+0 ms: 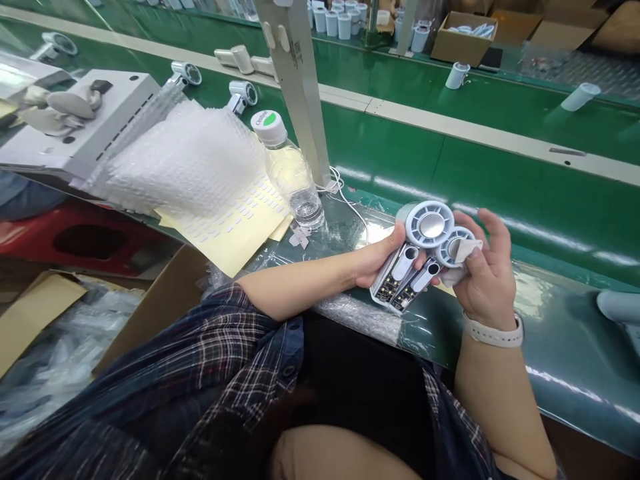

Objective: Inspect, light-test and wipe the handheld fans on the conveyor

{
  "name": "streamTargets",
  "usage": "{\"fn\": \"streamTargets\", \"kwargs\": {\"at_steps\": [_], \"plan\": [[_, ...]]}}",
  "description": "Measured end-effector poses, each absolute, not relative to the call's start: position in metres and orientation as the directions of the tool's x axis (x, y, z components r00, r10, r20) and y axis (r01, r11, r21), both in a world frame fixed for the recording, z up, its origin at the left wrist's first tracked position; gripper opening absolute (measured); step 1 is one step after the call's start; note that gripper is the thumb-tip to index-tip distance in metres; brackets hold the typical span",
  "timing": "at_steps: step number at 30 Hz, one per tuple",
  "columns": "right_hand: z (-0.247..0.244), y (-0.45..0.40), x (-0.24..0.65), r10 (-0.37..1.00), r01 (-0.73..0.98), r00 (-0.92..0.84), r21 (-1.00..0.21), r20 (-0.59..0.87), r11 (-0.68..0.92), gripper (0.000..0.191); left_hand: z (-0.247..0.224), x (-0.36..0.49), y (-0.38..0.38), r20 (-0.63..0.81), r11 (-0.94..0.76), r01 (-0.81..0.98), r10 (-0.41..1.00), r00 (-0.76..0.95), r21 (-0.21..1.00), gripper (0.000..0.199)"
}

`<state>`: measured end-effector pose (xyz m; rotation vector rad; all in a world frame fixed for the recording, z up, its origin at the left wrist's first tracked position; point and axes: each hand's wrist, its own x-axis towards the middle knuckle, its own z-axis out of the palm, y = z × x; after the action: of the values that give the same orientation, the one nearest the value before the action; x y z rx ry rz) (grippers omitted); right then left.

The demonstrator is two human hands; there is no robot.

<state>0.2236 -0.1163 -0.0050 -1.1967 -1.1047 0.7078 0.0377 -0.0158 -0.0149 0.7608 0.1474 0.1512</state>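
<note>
1. Two pale-blue fan units (430, 225) are up in the air over the near bench (345, 217), side by side with their round heads touching or nearly so, handles slanting down toward the person's lap.
2. The left hand (375, 263) is closed around both units, thumb against the side of one head, some fingertips showing between the handles.
3. The right hand (487, 283) grips a white cloth (467, 251), its thumb bringing it against the farther-right head, two fingers raised clear. I'd take this for wiping.
4. To do it well, I'd keep the left grip firm but off the bare circuit boards (387, 290), since the handles are open along their length.
5. I'd use a flat, clean fold with light strokes over the silver disc, then follow the ring, so no cloth snags in the slots. Holding two at once, it seems wise to stop the heads rubbing together.
6. From where I stand, the cloth covers part of the second head, so I can't judge how clean it is. The units' undersides and most of the left fingers are hidden, and markings on the boards are too small to read. At the right edge, a pale cylinder (617, 307) is cut off.
</note>
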Motion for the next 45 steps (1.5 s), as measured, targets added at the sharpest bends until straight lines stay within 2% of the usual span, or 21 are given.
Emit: {"fn": "streamTargets", "kwargs": {"at_steps": [2,3,5,7,11,15,17,19,20,22,23,24,26,28,30,32,35,39,42,45], "plan": [[-0.001,-0.118,0.222,0.973,-0.103,0.214,-0.989,0.084,0.108,0.081,-0.018,0.038,-0.017,-0.079,0.716,-0.046,0.14,0.987,0.696,0.094],[0.002,-0.118,0.222,0.987,-0.173,0.156,-0.984,0.02,0.047,0.084,-0.019,0.039,-0.017,-0.086,0.718,-0.03,0.124,0.988,0.695,0.095],[0.008,-0.119,0.22,0.993,-0.236,0.112,-0.972,-0.037,-0.01,0.072,-0.022,0.041,-0.018,-0.102,0.721,-0.019,0.125,0.987,0.692,0.096],[0.012,-0.118,0.213,0.986,-0.214,0.165,-0.977,-0.039,-0.003,0.057,-0.024,0.042,-0.019,-0.122,0.721,-0.025,0.15,0.981,0.692,0.097],[0.014,-0.114,0.191,0.91,-0.016,0.41,-0.997,0.064,0.078,0.041,-0.024,0.043,-0.018,-0.137,0.706,-0.042,0.194,0.971,0.707,0.097],[0.012,-0.117,0.197,0.758,0.308,0.589,-0.945,0.28,0.11,0.051,-0.017,0.04,-0.019,-0.092,0.695,-0.065,0.186,0.978,0.716,0.094],[0.012,-0.122,0.218,0.627,0.444,0.674,-0.893,0.39,0.078,0.052,-0.01,0.038,-0.019,-0.055,0.692,-0.085,0.178,0.983,0.717,0.095],[0.012,-0.128,0.243,0.525,0.572,0.7,-0.82,0.483,-0.008,0.038,-0.003,0.035,-0.019,-0.014,0.676,-0.12,0.189,0.982,0.727,0.098],[0.012,-0.13,0.253,0.508,0.623,0.691,-0.78,0.514,-0.06,0.037,0.0,0.035,-0.018,0.003,0.665,-0.139,0.201,0.98,0.734,0.099],[0.011,-0.131,0.261,0.55,0.655,0.666,-0.748,0.505,-0.106,0.063,0.005,0.033,-0.017,0.029,0.641,-0.182,0.241,0.97,0.745,0.1],[0.009,-0.13,0.257,0.599,0.62,0.652,-0.781,0.464,-0.069,0.071,0.006,0.032,-0.015,0.039,0.625,-0.21,0.275,0.961,0.752,0.1],[0.007,-0.128,0.25,0.676,0.534,0.621,-0.845,0.396,0.004,0.071,0.007,0.031,-0.014,0.052,0.598,-0.241,0.315,0.948,0.764,0.1],[0.003,-0.124,0.227,0.87,0.214,0.444,-0.968,0.216,0.131,0.061,0.009,0.027,-0.009,0.081,0.492,-0.292,0.405,0.911,0.82,0.095],[0.0,-0.121,0.204,0.97,-0.078,0.222,-0.99,0.098,0.118,0.057,0.013,0.021,-0.002,0.127,0.291,-0.275,0.441,0.888,0.916,0.078],[0.001,-0.12,0.192,0.98,-0.166,0.189,-0.982,0.056,0.088,0.054,0.019,0.015,0.005,0.201,0.041,-0.241,0.425,0.883,0.97,0.061],[0.003,-0.12,0.193,0.957,-0.135,0.282,-0.986,0.06,0.102,0.049,0.021,0.012,0.009,0.273,-0.097,-0.256,0.407,0.872,0.962,0.057],[0.005,-0.12,0.203,0.939,-0.118,0.34,-0.989,0.044,0.09,0.053,0.014,0.015,0.012,0.252,-0.003,-0.283,0.465,0.849,0.959,0.056],[0.008,-0.122,0.21,0.977,-0.22,0.209,-0.976,-0.051,-0.004,0.054,-0.001,0.021,0.015,0.17,0.082,-0.275,0.613,0.771,0.958,0.064],[0.01,-0.124,0.209,0.972,-0.221,0.223,-0.975,-0.073,-0.023,0.05,0.003,0.022,0.015,0.074,0.186,-0.307,0.737,0.672,0.933,0.064],[0.009,-0.123,0.204,0.958,-0.219,0.286,-0.975,-0.026,0.039,0.052,0.017,0.02,0.011,-0.072,0.384,-0.301,0.712,0.699,0.873,0.058]]}}
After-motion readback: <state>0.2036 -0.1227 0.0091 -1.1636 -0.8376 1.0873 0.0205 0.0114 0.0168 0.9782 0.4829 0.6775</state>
